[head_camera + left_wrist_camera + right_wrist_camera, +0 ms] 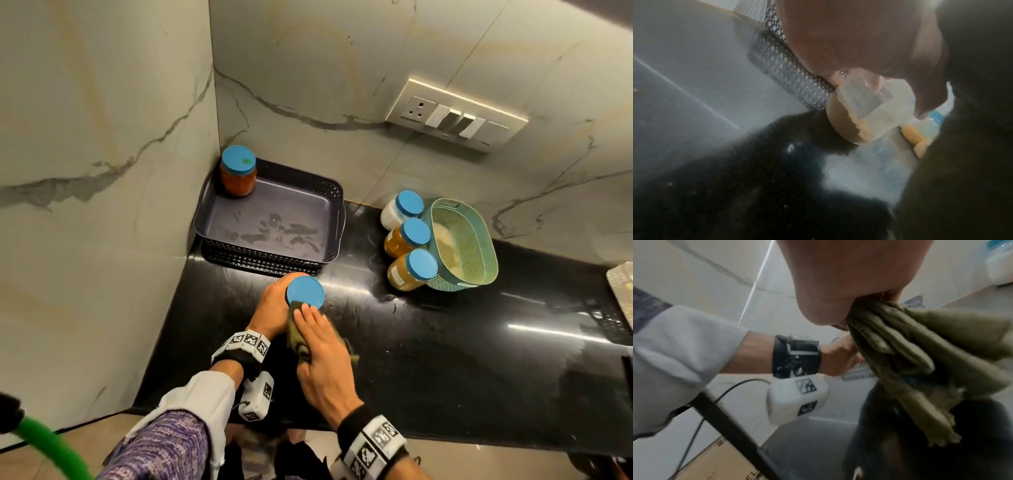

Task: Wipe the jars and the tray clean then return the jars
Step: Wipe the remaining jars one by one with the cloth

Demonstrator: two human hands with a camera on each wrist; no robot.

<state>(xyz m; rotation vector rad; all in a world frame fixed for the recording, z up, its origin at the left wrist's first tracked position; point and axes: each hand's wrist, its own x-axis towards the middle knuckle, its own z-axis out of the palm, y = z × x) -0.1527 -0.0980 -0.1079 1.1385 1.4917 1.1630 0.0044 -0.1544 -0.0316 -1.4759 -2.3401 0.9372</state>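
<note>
A blue-lidded jar (305, 291) with tan powder (851, 123) stands on the black counter just in front of the dark tray (274, 219). My left hand (274, 305) wraps round its side. My right hand (318, 346) presses an olive cloth (295, 334) against the jar's near side, with the cloth (920, 356) bunched under the fingers. One jar of red paste (238, 171) stands in the tray's far left corner. Smears show on the tray floor. Three more blue-lidded jars (407, 236) stand in a row to the right.
A teal mesh basket (462, 246) sits right of the three jars. Marble walls close the corner behind and left of the tray. A switch plate (455, 114) is on the back wall. The counter's front edge (445, 442) runs near my wrists.
</note>
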